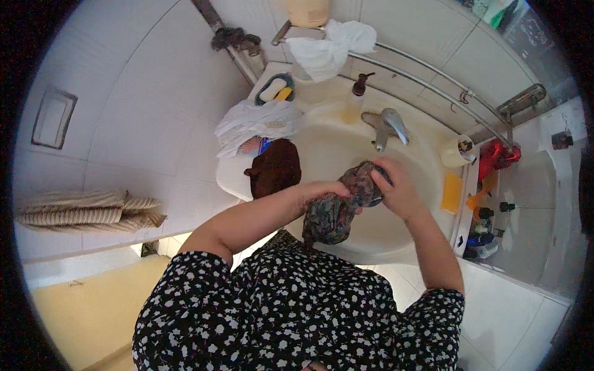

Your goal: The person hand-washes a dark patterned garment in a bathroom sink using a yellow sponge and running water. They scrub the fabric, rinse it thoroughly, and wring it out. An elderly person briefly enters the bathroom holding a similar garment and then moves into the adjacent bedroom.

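Note:
A bunched dark cloth (331, 217) with a mottled pattern hangs over the near part of the white sink (396, 232). My left hand (329, 190) grips it around the middle, with some fingers hidden behind the fabric. At its upper right end, my right hand (399, 187) is closed around the same cloth. Beyond my hands the metal faucet (385, 128) rises from the back of the basin. Left of the basin, a dark brown cloth (276, 168) lies on the counter edge.
A white cloth (260, 120) lies heaped beside a soap dish (265, 81). The pump bottle (354, 104) stands behind the basin, under a metal towel rail (427, 80). A cup (456, 153) and a yellow sponge (452, 191) sit at the right rim. A striped towel (93, 212) hangs left.

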The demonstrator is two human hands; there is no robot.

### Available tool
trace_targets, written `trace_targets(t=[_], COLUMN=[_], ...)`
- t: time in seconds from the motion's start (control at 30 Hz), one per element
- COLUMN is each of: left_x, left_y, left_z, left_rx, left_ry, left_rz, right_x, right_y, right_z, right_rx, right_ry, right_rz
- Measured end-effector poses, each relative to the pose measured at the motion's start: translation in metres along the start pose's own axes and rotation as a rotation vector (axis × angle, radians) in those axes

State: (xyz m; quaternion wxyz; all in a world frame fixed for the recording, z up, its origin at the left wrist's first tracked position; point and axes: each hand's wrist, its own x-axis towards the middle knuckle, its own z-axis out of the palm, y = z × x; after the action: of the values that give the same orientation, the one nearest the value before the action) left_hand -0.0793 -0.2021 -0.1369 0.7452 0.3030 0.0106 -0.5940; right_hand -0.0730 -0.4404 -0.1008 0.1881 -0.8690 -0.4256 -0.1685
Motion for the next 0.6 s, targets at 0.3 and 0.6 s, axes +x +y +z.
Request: trace_targets(t=[0.3,0.6], left_x=[-0.012,0.017], left_y=[0.067,0.049], left_z=[0.063,0.063], left_rx=[1.222,1.919], left_ry=[-0.005,0.58], left_rz=[0.023,0.03], right_x=[0.048,0.028], right_y=[-0.023,-0.02], right_z=[-0.063,-0.022], right_rx=[0.04,0.116], right_ry=[-0.436,-0.558], right_rz=[0.201,0.731])
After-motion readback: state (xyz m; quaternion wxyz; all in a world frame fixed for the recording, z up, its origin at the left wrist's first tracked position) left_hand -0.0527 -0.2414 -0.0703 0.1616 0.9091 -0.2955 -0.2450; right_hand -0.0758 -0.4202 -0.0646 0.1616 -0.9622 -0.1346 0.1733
